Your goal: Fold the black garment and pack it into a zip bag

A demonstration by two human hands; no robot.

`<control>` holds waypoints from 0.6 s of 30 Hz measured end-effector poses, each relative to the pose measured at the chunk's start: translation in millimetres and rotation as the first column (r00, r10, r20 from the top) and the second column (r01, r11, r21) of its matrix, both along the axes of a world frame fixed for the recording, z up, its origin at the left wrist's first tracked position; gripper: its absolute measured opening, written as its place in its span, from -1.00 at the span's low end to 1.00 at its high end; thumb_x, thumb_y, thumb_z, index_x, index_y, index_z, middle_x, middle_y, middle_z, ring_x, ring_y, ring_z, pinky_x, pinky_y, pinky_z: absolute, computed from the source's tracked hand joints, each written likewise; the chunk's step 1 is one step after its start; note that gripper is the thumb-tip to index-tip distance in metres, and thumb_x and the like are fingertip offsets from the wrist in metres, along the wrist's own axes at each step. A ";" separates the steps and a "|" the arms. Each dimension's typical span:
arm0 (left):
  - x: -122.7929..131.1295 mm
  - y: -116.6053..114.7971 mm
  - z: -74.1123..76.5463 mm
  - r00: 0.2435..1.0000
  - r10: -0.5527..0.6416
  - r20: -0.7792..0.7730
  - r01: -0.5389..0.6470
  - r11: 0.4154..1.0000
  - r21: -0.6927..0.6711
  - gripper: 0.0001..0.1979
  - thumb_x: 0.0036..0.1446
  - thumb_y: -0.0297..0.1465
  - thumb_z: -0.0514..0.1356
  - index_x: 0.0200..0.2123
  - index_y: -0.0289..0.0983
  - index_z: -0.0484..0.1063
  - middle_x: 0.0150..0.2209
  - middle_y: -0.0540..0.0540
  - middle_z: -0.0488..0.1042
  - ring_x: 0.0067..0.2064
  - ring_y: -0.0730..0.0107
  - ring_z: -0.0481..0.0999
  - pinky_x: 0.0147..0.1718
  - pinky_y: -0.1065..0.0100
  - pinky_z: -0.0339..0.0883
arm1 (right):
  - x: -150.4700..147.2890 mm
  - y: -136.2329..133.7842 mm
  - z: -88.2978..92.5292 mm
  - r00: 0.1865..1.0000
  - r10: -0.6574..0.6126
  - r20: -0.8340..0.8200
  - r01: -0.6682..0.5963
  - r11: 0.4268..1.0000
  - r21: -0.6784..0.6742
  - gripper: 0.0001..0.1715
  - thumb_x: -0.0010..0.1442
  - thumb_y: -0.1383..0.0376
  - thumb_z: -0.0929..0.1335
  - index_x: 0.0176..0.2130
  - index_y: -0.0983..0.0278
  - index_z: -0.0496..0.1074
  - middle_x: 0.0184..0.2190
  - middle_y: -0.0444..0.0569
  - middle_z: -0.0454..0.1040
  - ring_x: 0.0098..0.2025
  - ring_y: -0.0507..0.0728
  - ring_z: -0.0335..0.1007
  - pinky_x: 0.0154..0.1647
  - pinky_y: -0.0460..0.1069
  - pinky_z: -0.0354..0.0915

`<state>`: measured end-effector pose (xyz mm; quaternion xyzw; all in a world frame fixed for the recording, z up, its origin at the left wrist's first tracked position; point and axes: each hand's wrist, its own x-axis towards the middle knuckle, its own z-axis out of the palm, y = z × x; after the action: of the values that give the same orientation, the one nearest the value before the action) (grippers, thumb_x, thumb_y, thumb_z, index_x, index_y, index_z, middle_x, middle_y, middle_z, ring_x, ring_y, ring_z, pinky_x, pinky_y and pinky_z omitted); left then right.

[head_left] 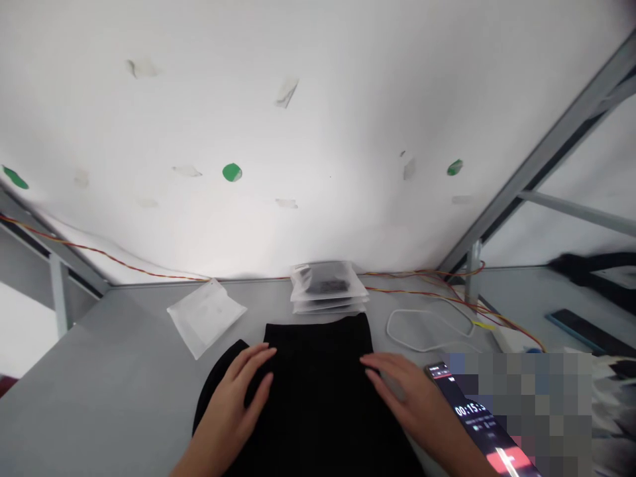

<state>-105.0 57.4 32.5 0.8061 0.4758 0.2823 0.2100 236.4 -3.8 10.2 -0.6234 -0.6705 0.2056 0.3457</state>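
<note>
A black cloth garment (pixel 318 397) lies on the grey table in front of me, its straight far edge toward the wall; its exact kind cannot be made out. My left hand (pixel 238 391) is at its left side, fingers stretched out and thumb apart, with the fingertips at the cloth. A curved black part of the cloth shows behind that wrist. On the opposite side, my right hand (pixel 405 394) reaches over the right edge with extended fingers and thumb apart. Neither hand visibly grips the fabric. The near end of the garment runs out of view.
A stack of frosted plastic bags (pixel 329 285) stands against the wall, and a single flat bag (pixel 206 317) lies left of it. A white cable (pixel 422 348) loops at right. Beside my right forearm is a phone (pixel 477 421) showing a timer. Metal frame posts (pixel 59 291) flank the table (pixel 114 371).
</note>
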 end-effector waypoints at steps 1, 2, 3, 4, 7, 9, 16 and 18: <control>8.5 17.1 6.3 0.996 -0.001 0.084 0.008 0.996 -0.084 -0.64 0.41 -0.19 0.06 0.21 0.00 0.39 0.17 -0.15 0.49 0.10 0.12 0.57 0.08 0.05 0.50 | 2.2 16.5 8.0 0.991 -0.072 -0.109 0.075 0.997 0.022 -0.67 0.35 0.08 0.33 0.00 0.05 0.61 0.02 0.02 0.63 0.10 0.30 0.51 0.21 0.27 0.36; 19.1 36.4 11.6 0.988 0.005 0.157 0.022 0.986 -0.166 -0.64 0.40 -0.17 0.07 0.17 -0.07 0.41 0.09 -0.17 0.52 0.02 0.15 0.60 0.03 0.07 0.52 | 4.6 35.4 15.0 0.961 -0.135 -0.242 0.140 0.990 0.003 -0.67 0.29 0.06 0.37 -0.03 0.07 0.61 0.02 0.03 0.62 0.06 0.28 0.51 0.11 0.21 0.41; 31.3 57.2 15.5 0.972 0.041 0.229 0.014 0.972 -0.235 -0.62 0.37 -0.15 0.11 0.17 -0.12 0.40 0.08 -0.19 0.51 0.01 0.15 0.59 0.01 0.10 0.53 | 7.4 55.7 20.4 0.904 -0.199 -0.379 0.198 0.979 -0.044 -0.64 0.21 0.04 0.41 -0.05 0.10 0.60 0.01 0.03 0.61 0.01 0.27 0.52 0.00 0.15 0.45; 44.6 78.4 17.8 0.955 0.090 0.283 0.004 0.949 -0.315 -0.56 0.31 -0.15 0.17 0.19 -0.14 0.37 0.11 -0.21 0.48 -0.01 0.17 0.58 -0.02 0.12 0.53 | 10.9 76.3 24.0 0.873 -0.244 -0.423 0.241 0.969 -0.060 -0.59 0.17 0.01 0.41 -0.05 0.14 0.58 0.00 0.04 0.60 -0.06 0.24 0.53 -0.13 0.09 0.46; 83.7 135.5 17.4 0.946 0.109 0.306 0.017 0.924 -0.382 -0.48 0.28 -0.12 0.15 0.20 -0.27 0.34 -0.13 -0.18 0.52 -0.25 0.28 0.59 -0.24 0.19 0.57 | 23.7 129.2 24.8 0.816 -0.330 -0.475 0.321 0.941 -0.101 -0.50 0.17 -0.04 0.35 -0.04 0.20 0.52 -0.26 -0.02 0.59 -0.33 0.14 0.51 -0.46 -0.05 0.33; 102.8 160.6 14.8 0.944 0.092 0.316 0.043 0.918 -0.395 -0.49 0.25 -0.11 0.17 0.14 -0.31 0.39 -0.33 -0.06 0.47 -0.34 0.34 0.54 -0.32 0.24 0.55 | 31.5 150.5 22.1 0.801 -0.347 -0.487 0.334 0.935 -0.116 -0.54 0.14 -0.02 0.36 -0.10 0.22 0.52 -0.43 -0.10 0.53 -0.46 0.09 0.44 -0.53 -0.08 0.24; 99.2 153.1 34.3 0.947 0.047 0.317 0.062 0.944 -0.325 -0.52 0.12 -0.19 0.27 0.06 -0.29 0.50 -0.35 -0.05 0.52 -0.38 0.34 0.50 -0.36 0.29 0.46 | 28.3 137.0 34.6 0.837 -0.215 -0.503 0.205 0.976 -0.076 -0.63 0.04 0.08 0.47 -0.22 0.25 0.62 -0.46 -0.09 0.59 -0.48 0.09 0.41 -0.35 0.01 0.37; 79.7 124.7 44.9 0.953 0.071 0.296 0.019 0.957 -0.290 -0.55 0.15 -0.22 0.26 0.09 -0.22 0.51 -0.20 -0.10 0.57 -0.30 0.30 0.56 -0.25 0.25 0.47 | 16.6 107.1 39.1 0.842 -0.176 -0.511 0.168 0.984 -0.063 -0.57 0.09 0.03 0.45 -0.13 0.23 0.64 -0.33 -0.04 0.64 -0.41 0.12 0.46 -0.29 0.03 0.40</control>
<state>-25.3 182.1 77.4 0.7075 0.4847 0.3327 0.3922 253.0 103.3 49.4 -0.6062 -0.4936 0.3378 0.5241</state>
